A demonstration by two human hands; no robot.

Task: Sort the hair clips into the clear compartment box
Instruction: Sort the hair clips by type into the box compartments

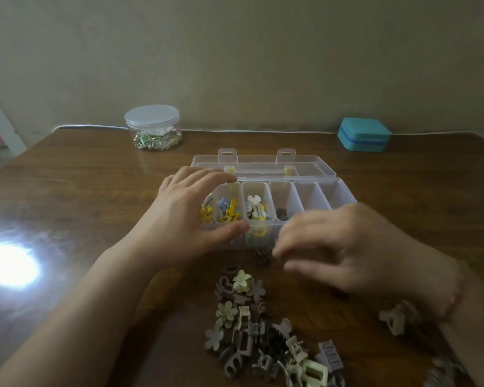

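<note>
The clear compartment box [309, 191] lies open in the middle of the wooden table, lid folded back. Its left compartments hold yellow, blue and white clips; one further right holds a brown clip [282, 213]. My left hand [179, 219] grips the box's left end, thumb on the front wall, fingers over the back. My right hand [355, 250] is blurred, hovering at the box's front right with fingers curled; whether it holds a clip I cannot tell. A brown clip [261, 256] lies just in front of the box. A pile of muted clips [252, 325] spreads near me.
A clear lidded jar [153, 127] of small trinkets stands at the back left. At the back right sits a teal case [363, 134]. A beige claw clip [393, 321] lies under my right wrist. Bright glare marks the table's left side.
</note>
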